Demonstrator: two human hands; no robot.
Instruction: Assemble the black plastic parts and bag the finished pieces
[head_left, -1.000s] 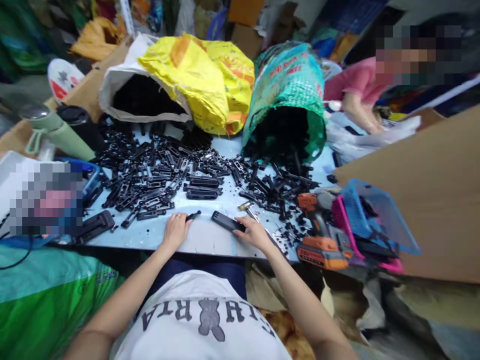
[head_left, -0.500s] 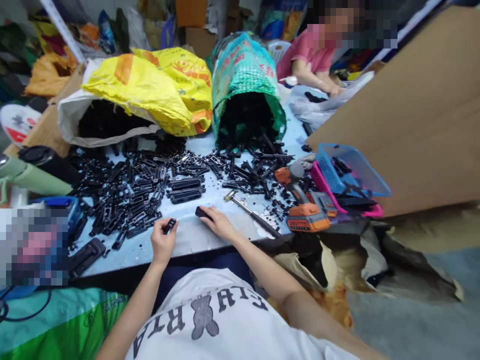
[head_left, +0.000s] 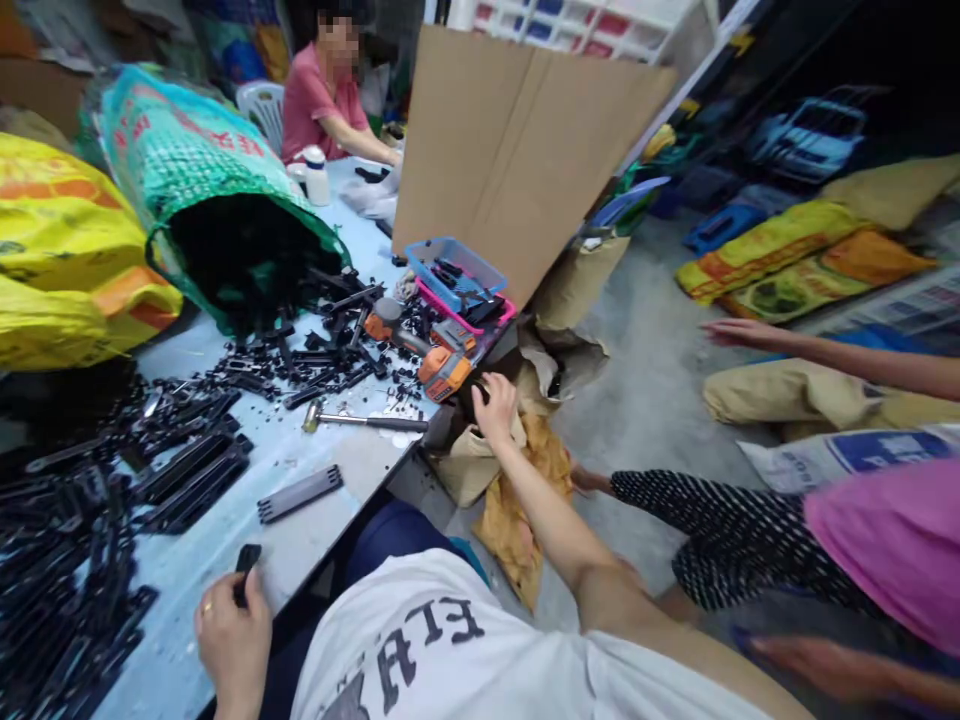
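Note:
My left hand (head_left: pixel 234 632) is closed on a small black plastic part (head_left: pixel 246 572) near the table's front edge. My right hand (head_left: pixel 496 406) reaches past the table edge, above an open brown sack (head_left: pixel 469 465). Its fingers curl round a dark part (head_left: pixel 481 391), mostly hidden. Between the hands, a long flat black part (head_left: pixel 300 494) lies by itself on the table. A hammer (head_left: pixel 367 422) rests beyond it. Loose black parts (head_left: pixel 67 560) are heaped to the left, with several longer black housings (head_left: pixel 195 475) beside them.
An orange cordless drill (head_left: pixel 444 372) lies near blue (head_left: pixel 457 268) and pink baskets. A green woven sack (head_left: pixel 217 170) spills black parts. Cardboard (head_left: pixel 517 150) stands behind. One person in pink (head_left: pixel 319 100) sits across the table; another person (head_left: pixel 885 550) is close on my right.
The view has swung right. My right hand has left the tabletop and moved right, over the sack beside the table. My left hand still holds a black part. Another person has come into view.

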